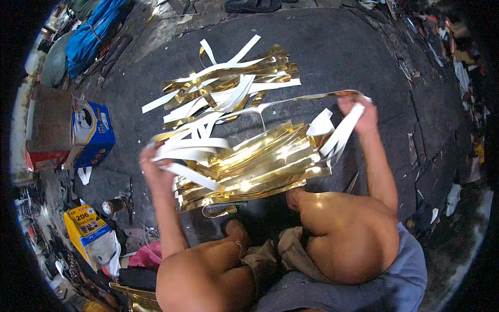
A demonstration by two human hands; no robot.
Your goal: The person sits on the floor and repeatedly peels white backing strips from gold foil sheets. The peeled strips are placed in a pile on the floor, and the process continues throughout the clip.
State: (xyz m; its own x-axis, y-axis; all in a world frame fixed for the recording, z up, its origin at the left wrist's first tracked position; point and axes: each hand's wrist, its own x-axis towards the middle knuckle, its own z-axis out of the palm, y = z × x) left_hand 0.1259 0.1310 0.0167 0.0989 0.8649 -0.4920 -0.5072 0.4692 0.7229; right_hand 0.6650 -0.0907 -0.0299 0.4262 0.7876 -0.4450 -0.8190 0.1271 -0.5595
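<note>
Long strips, shiny gold on one face and white on the other, are stretched between my hands. My left hand (157, 169), slightly blurred, is closed on one end of a bunch of white-faced strips (195, 148). At the right, my right hand (365, 113) grips the other end, and white tails (343, 130) hang below its fingers. Under them lies a pile of gold strips (260, 169), roughly parallel, in front of my knees. Farther off, a looser heap of gold and white strips (223, 86) lies crossed and tangled on the dark mat (332, 57).
To the left stand an open cardboard box (49, 122) and a blue-and-white box (93, 127). A yellow-and-blue tin (88, 229) sits nearer me. Blue fabric (93, 39) is bundled at the far left. Scraps (452, 200) litter the right edge. Dark footwear (252, 5) lies at the back.
</note>
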